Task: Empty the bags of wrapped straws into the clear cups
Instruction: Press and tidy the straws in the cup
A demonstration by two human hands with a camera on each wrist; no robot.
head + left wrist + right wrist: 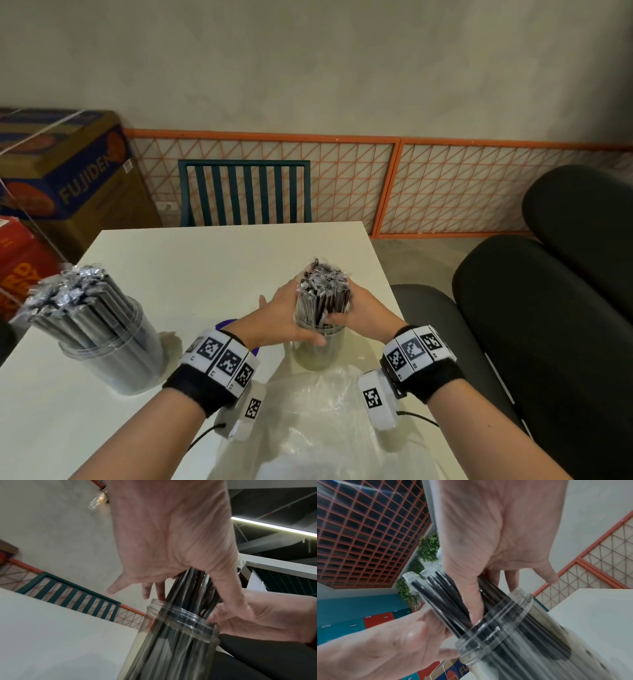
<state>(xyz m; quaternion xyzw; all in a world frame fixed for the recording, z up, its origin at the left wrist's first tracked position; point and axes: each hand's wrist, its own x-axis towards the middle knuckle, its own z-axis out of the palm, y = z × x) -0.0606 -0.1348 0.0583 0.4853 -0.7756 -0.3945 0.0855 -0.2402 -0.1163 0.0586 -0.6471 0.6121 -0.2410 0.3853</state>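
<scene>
Room: a pale plaster wall (308, 68) with an orange lattice panel (445, 185) along its foot; stacked cardboard boxes (68, 178) at far left, black padded seats (548, 325) at right, a teal slatted chair (245, 192) behind the far edge of the table.
Table: a white tabletop (205, 260) that bears both cups and the bag.
Empty bag: a crumpled clear plastic bag (318, 421) lies flat on the near part of the table, between the two forearms.
Full cup: a large clear cup (116, 356) stands near the table's left edge, packed with wrapped straws whose silvery wrapper ends fan out above the rim; no hand touches it.
Small cup: a narrower clear cup (318, 349) stands upright mid-table, just beyond the bag.
Straw bundle: a bundle of wrapped dark straws (323, 298) stands in the small cup, its upper half above the rim, between the hands.
Left hand: the left hand (284, 318) is on the bundle's left side, thumb across the near side by the cup's rim, fingers curved about the straws.
Right hand: the right hand (359, 311) clasps the bundle from the right, thumb pressed on the straws just above the rim, fingers wrapped behind.
</scene>
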